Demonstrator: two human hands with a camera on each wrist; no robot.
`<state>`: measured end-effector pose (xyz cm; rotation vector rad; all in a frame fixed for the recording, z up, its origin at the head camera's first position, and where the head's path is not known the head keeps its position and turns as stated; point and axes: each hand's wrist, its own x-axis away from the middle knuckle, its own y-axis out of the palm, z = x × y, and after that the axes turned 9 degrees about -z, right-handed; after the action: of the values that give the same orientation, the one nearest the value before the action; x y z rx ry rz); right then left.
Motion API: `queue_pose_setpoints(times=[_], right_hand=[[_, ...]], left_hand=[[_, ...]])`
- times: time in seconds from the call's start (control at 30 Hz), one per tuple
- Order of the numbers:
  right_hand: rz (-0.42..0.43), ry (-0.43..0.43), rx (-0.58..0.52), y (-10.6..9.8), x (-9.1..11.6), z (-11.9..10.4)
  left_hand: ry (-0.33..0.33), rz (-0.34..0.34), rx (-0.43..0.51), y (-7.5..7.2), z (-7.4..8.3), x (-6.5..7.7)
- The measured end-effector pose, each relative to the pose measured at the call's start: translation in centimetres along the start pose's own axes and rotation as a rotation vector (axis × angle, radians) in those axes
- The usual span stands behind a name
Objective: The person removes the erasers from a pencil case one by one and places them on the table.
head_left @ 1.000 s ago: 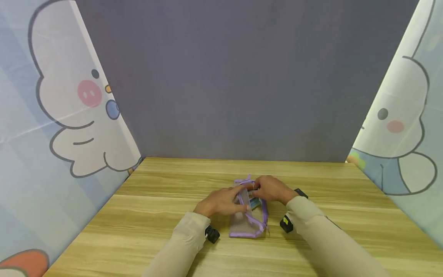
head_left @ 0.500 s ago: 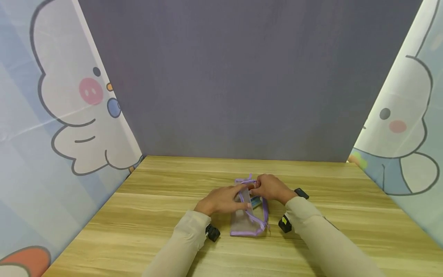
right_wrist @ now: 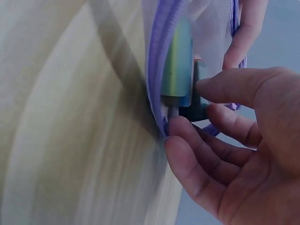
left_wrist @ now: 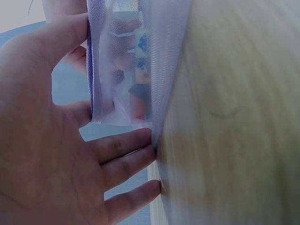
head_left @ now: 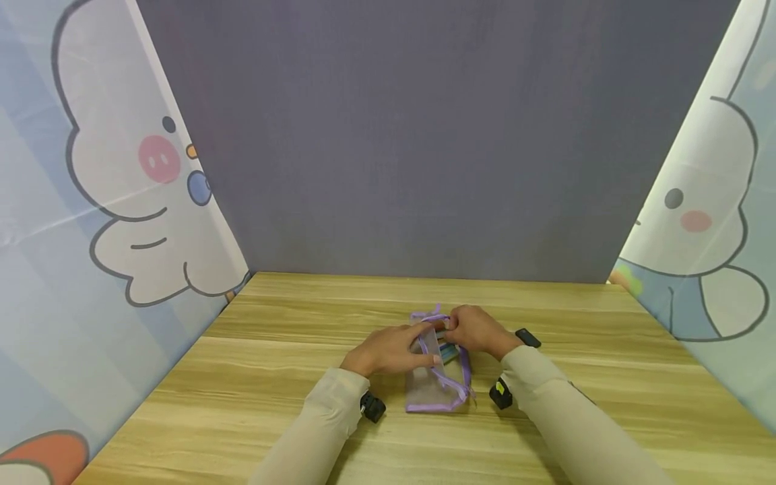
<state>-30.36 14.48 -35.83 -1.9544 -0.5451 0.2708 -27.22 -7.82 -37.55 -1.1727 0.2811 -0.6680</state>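
Note:
A sheer mesh pouch [head_left: 433, 391] with purple zipper edging lies on the table, its mouth spread. My left hand [head_left: 391, 350] holds its near edge, thumb and forefinger at the zipper tape; in the left wrist view the other fingers [left_wrist: 124, 164] reach the table by the pouch's end. My right hand [head_left: 475, 330] reaches into the mouth. Up close, its thumb and forefinger pinch a small dark item [right_wrist: 197, 112], kind unclear. Beside that lies a yellow-green cylinder [right_wrist: 177, 61] with a grey end. Through the mesh, a patterned stick-like item [left_wrist: 142, 54] shows.
The wood-grain table [head_left: 291, 377] extends around the pouch on all sides. A dark grey panel [head_left: 424, 148] stands along its back. Printed cartoon curtains [head_left: 151, 236] hang at left and right. Black wrist devices [head_left: 372, 407] sit close to the tabletop.
Both hands stay almost in place at the pouch. My right fingers shift slightly in the mouth. The pouch's near end moves very slightly to the right.

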Motion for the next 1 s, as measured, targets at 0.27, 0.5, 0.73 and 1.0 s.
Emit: queue_pose_setpoints(times=[0.27,0.5,0.73,1.0], right_hand=[[0.038,-0.034,-0.008,0.26,-0.02,0.20],[0.042,-0.053,0.017,0.13,-0.18,0.33],[0.044,-0.090,0.021,0.33,0.04,0.54],[0.044,-0.131,0.017,0.43,0.14,0.84]], left_hand=[[-0.002,0.006,-0.022,-0.07,-0.07,0.04],[0.001,0.019,-0.020,-0.12,-0.08,-0.09],[0.009,0.007,-0.016,-0.03,-0.10,-0.10],[-0.005,0.010,-0.015,0.00,-0.03,-0.10]])
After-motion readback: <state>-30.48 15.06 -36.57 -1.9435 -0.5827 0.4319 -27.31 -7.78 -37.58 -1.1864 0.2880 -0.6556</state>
